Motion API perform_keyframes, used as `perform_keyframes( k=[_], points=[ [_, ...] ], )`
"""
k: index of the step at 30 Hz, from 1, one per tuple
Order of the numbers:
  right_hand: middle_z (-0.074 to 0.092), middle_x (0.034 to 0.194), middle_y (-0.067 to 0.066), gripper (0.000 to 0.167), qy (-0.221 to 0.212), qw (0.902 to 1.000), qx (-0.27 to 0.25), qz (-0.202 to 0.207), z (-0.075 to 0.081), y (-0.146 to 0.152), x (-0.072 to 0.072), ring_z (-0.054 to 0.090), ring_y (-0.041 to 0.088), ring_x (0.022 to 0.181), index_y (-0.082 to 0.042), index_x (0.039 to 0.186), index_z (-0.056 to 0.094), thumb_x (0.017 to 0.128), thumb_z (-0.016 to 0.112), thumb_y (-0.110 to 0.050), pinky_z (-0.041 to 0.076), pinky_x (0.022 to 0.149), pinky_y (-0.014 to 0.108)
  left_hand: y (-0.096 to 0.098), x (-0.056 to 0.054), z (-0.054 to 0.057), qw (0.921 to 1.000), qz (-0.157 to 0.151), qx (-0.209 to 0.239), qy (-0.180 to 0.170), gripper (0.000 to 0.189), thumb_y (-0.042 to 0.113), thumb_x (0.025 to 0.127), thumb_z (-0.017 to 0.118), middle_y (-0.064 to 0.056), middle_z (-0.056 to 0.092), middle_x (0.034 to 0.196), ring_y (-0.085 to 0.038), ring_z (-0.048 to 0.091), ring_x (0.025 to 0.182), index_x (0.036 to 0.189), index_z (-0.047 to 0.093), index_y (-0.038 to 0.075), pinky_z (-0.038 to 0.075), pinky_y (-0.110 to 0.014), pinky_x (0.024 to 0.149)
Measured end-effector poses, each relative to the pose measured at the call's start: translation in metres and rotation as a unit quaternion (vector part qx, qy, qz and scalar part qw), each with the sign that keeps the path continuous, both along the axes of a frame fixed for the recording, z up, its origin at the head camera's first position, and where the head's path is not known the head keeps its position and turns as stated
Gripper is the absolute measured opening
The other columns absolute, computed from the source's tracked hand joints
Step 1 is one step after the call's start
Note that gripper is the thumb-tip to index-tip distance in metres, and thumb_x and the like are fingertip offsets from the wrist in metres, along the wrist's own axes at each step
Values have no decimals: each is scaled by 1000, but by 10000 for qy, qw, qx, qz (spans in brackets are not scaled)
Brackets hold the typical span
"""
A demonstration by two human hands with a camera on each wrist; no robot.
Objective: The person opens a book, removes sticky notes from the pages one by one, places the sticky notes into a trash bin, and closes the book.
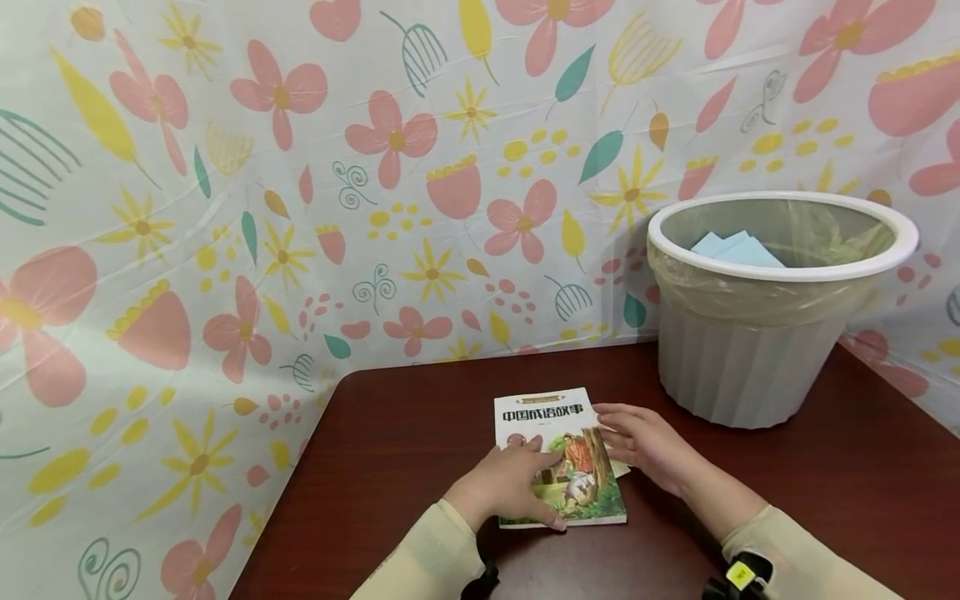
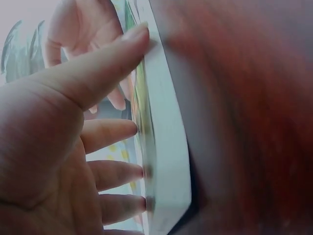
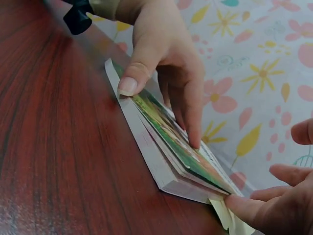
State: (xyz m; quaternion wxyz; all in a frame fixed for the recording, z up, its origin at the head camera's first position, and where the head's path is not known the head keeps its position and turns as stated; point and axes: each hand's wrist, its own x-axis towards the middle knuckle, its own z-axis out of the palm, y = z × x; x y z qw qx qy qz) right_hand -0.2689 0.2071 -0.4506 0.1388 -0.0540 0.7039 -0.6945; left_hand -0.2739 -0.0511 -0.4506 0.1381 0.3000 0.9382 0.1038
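Note:
A paperback book (image 1: 543, 423) with Chinese characters and a coloured picture on its cover lies on the table. My left hand (image 1: 504, 483) rests on the cover with spread fingers, its thumb at the near edge. At the book's right side, my right hand (image 1: 651, 446) has its fingertips against the edge, and its thumb stands apart in the right wrist view. A pale yellow slip of paper (image 3: 222, 213) pokes out from the book beside those fingers. In that view the cover and some pages (image 3: 168, 159) are slightly lifted from the rest.
A grey bin (image 1: 731, 358) with a white rim and a clear liner bag stands on the table at the back right. Several light blue papers (image 1: 738, 248) are inside it. Behind the dark red table (image 1: 405, 433) hangs a flower-patterned cloth (image 1: 315, 208).

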Motion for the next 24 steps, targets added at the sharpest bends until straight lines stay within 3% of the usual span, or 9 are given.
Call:
perform_keyframes(
  k=[5,11,15,19,24],
  points=[
    [22,167,30,62,-103,9996,-244,-98,-1,4,-3,32,44,152,4,160,28,112,41,-33,46,114,50,1,4,1,9996,-186,-103,199,84,68,78,79,1,37,166,-36,33,155,152,48,41,43,-48,116],
    [22,168,27,68,-198,9975,-643,-200,1,10,-8,50,30,143,0,162,24,112,39,-43,54,105,39,3,9,4,9997,-227,14,18,79,67,86,71,-1,34,167,-38,32,155,155,43,40,42,-51,117],
    [18,169,28,72,-306,9937,-1051,-231,2,12,-10,56,23,136,0,164,17,111,39,-45,56,103,37,2,9,5,9988,-275,392,-143,74,71,93,58,-3,36,167,-36,34,155,156,43,36,40,-50,119],
    [15,169,29,73,-448,9895,-1366,-163,3,13,-11,49,32,142,-1,165,12,111,38,-44,56,101,36,1,8,7,9949,-226,917,-367,71,73,97,48,-2,37,166,-31,32,156,156,43,34,38,-50,121],
    [17,166,30,73,-565,9835,-1719,52,2,13,-9,63,25,129,-2,165,10,112,38,-42,57,99,34,2,7,5,9826,12,1756,-613,69,69,100,47,1,47,159,-21,42,150,155,47,27,42,-45,118]
  ],
)
